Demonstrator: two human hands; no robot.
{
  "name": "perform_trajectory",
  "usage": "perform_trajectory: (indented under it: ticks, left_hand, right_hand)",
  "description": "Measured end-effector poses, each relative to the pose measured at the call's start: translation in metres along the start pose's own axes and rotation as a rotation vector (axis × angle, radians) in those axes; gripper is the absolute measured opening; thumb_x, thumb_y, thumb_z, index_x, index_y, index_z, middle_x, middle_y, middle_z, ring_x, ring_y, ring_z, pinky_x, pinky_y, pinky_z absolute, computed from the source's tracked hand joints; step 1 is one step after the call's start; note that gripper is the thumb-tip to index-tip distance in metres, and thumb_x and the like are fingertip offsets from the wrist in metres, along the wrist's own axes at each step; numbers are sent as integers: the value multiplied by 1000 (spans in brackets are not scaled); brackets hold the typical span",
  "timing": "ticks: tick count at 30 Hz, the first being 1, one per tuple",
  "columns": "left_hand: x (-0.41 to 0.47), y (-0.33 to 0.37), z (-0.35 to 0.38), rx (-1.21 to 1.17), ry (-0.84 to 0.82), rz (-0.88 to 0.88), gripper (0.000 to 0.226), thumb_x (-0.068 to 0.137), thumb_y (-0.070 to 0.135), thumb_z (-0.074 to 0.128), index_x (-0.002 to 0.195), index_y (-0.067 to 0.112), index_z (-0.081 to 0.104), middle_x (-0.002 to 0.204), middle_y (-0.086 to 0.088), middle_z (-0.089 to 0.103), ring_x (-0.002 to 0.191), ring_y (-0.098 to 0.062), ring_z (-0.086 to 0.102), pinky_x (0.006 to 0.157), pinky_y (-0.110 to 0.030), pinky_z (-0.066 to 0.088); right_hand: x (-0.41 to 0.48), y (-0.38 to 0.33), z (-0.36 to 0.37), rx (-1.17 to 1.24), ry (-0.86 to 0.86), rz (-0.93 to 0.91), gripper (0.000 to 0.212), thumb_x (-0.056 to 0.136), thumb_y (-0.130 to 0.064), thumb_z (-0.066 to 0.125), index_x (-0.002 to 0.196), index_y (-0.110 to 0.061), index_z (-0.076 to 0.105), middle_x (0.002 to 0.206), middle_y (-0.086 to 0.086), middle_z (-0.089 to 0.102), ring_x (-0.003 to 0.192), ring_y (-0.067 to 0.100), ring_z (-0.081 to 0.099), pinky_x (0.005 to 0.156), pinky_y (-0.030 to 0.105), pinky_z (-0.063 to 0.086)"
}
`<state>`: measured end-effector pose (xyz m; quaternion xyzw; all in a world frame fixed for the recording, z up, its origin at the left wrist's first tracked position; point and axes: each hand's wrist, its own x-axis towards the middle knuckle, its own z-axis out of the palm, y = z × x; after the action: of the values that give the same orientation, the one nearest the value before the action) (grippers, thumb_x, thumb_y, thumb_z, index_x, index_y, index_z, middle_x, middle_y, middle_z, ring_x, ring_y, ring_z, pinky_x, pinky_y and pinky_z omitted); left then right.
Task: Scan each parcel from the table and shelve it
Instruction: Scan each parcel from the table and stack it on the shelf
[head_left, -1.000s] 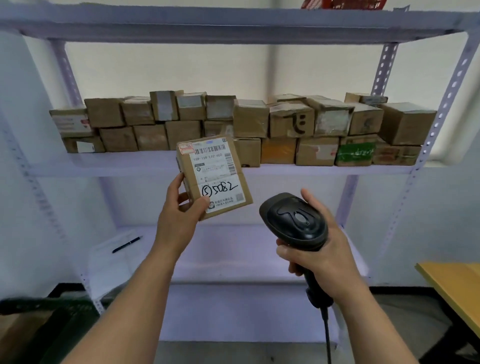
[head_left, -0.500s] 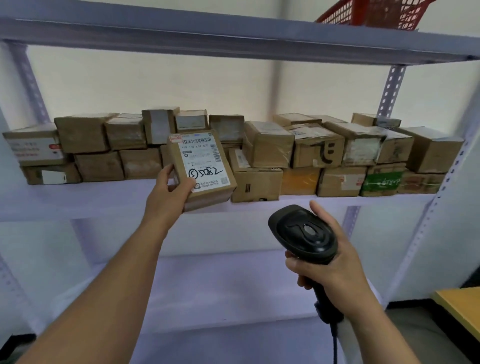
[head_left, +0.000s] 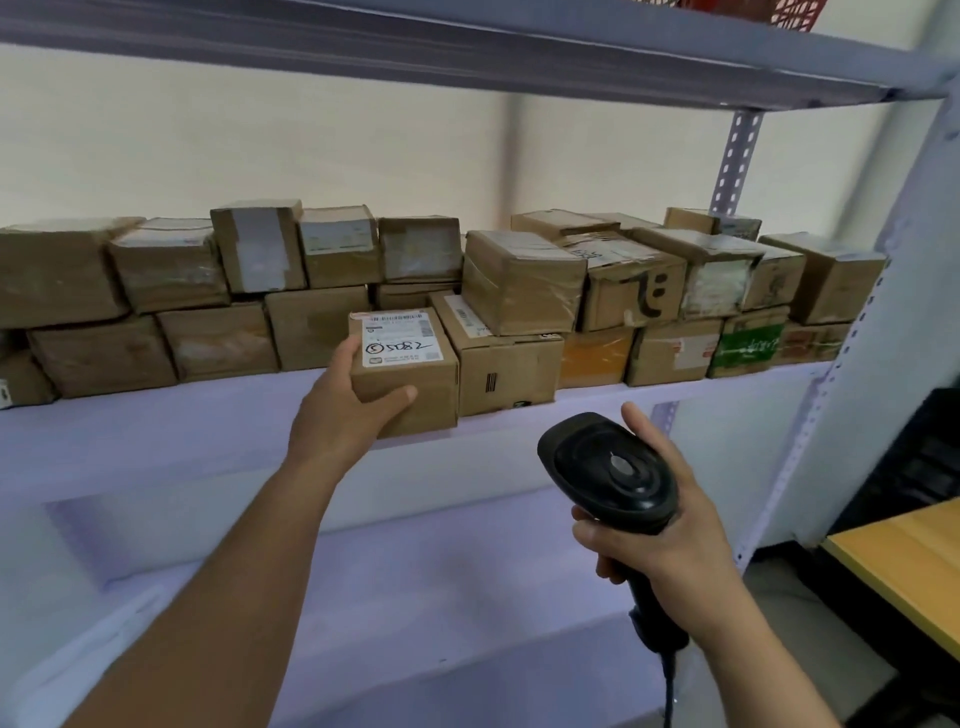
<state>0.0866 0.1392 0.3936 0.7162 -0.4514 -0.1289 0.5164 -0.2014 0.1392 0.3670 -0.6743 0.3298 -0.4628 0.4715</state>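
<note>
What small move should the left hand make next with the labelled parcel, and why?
Probably push the labelled brown cardboard parcel back, then release: the left hand grips it at the pale metal shelf's front edge, ahead of the stacked boxes.

Pale cream wall (head_left: 363, 156) glowing in even light behind a lilac-tinted metal shelving rack (head_left: 156, 431), perforated upright (head_left: 735, 156) rising to the upper shelf board (head_left: 467, 52), red basket (head_left: 795, 10) sitting on top, yellow-topped table (head_left: 904, 561) standing at the right edge, grey floor (head_left: 789, 613) showing beneath it
</note>
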Motion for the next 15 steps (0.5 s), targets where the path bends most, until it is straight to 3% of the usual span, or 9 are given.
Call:
perform_trajectory:
  ticks: [9, 12, 15]
  left_hand:
    - [12, -15, 4, 31, 17, 51, 84, 82, 37, 72, 148, 33, 19, 142, 2, 48, 124, -24, 49, 96, -40, 44]
    - [9, -21, 5, -33, 18, 39, 100, 80, 36, 75, 152, 32, 6, 150, -2, 38, 135, -23, 40, 102, -41, 38]
    - [-4, -27, 7, -19, 148, 103, 98, 79, 38, 75, 153, 26, 11, 156, -4, 25, 143, -21, 24, 111, -46, 30]
  right_hand:
    - [-11, 0, 9, -38, 96, 8, 100, 67, 9, 82, 121, -69, 48, 116, 13, 63, 57, 27, 64, 51, 31, 52]
    - [-17, 3, 12, -45, 123, 21, 99, 68, 10, 81, 125, -64, 48, 114, 15, 64, 54, 28, 62, 50, 31, 52]
    - [-26, 4, 12, -49, 152, 27, 98, 69, 11, 80, 128, -59, 46, 112, 16, 65, 53, 29, 60, 50, 31, 51]
